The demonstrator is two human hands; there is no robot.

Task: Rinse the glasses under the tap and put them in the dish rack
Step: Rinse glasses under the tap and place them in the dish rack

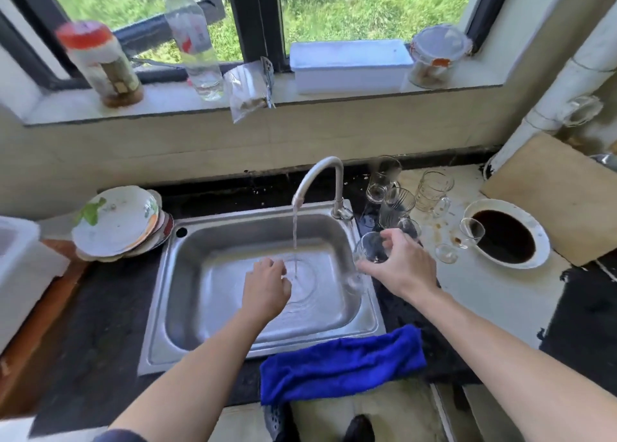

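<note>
**Right hand grips a glass at the sink's edge; left hand beside the running water**

The left forearm reaches in from the lower left, over the front rim of the steel sink [217, 241]. The left hand [267, 284] hangs above the basin with its back to the camera. Its knuckles are raised and its fingers bend down and away, just left of the water stream [295, 231] falling from the curved tap [320, 181]. Whether these fingers close on anything cannot be told from this side.

The right forearm comes in from the lower right and crosses the dark counter. The right hand [400, 264] is palm-down over the sink's right rim. Its fingers arch over a clear glass [372, 248] and its thumb lies along the near side, so the hand grips the glass. The glass sits tilted at the rim, right of the stream and not under it.

More glasses stand close together on the counter behind this hand, right of the tap: a tall glass [384, 174], a handled glass mug [432, 191] and a tipped stemmed glass [470, 231]. The stemmed glass leans at a white plate [542, 241] of dark liquid.

A blue cloth [340, 364] drapes the counter's front edge below the sink. Stacked plates [117, 224] rest left of the sink
</note>
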